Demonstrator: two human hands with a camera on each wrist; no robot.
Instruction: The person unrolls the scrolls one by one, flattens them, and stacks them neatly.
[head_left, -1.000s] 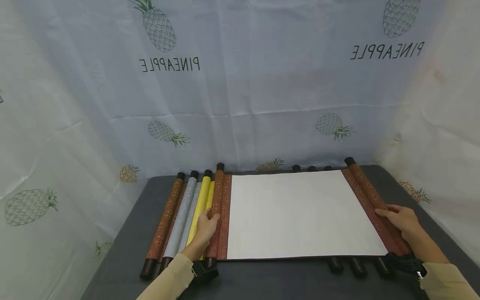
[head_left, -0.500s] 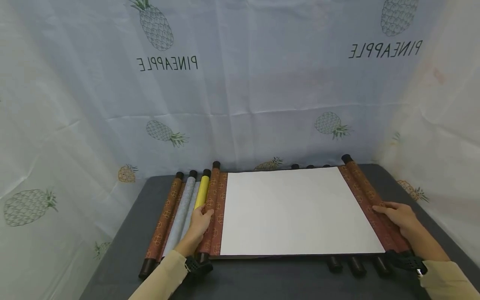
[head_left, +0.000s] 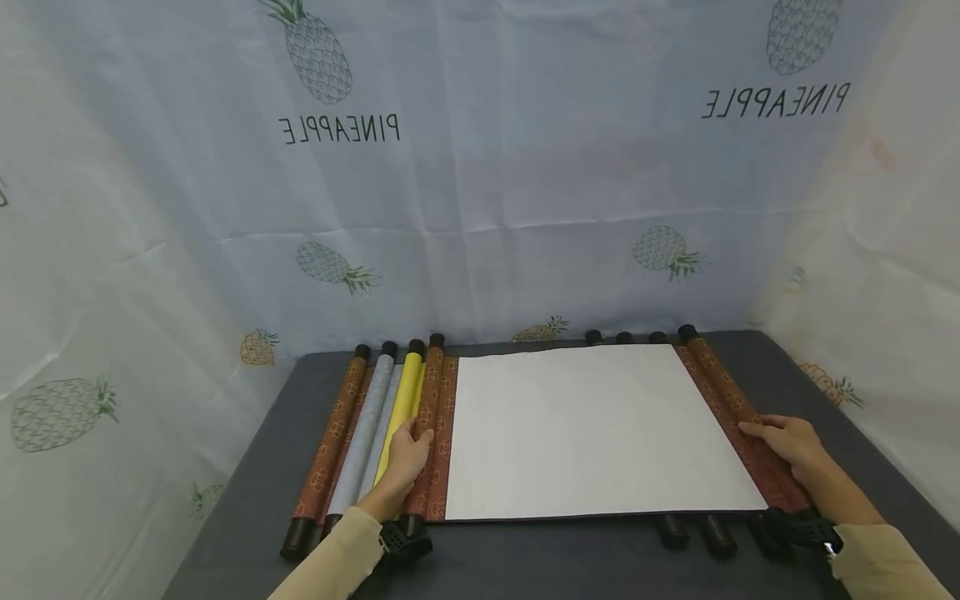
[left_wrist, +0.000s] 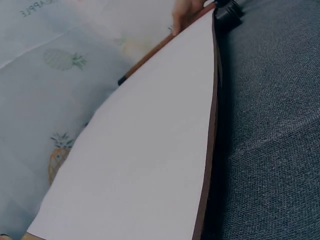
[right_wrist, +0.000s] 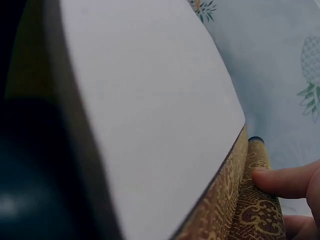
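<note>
A pineapple-print curtain (head_left: 480, 192) walls in my view on three sides, and below it lies a dark grey table (head_left: 225, 517). On that table the open scroll (head_left: 592, 433) is my landmark: a white sheet bordered in brown brocade, spread flat across the middle.

Over the last second the scroll's left roller (head_left: 427, 433) has moved: half a second ago it sat further over the yellow scroll (head_left: 401, 417) beside it, hiding most of it, and now it has come back off, so the yellow length shows again. The right roller (head_left: 742, 425) has crept slightly inward. I judge the sheet is being pulled taut and squared rather than rolled up.

My left hand (head_left: 405, 458) rests at the scroll's left edge, fingers nearly straight and laid along the left roller, the thumb against it, pressing rather than clasping. My right hand (head_left: 787, 446) lies on the right roller, fingers extended flat over the brocade; the right wrist view shows a fingertip (right_wrist: 280, 180) pressing the patterned cloth.

Left of the scroll lie a grey scroll (head_left: 367, 433) and a brown scroll (head_left: 330, 442). Black roller ends (head_left: 705, 533) poke out beneath its near right edge.
</note>
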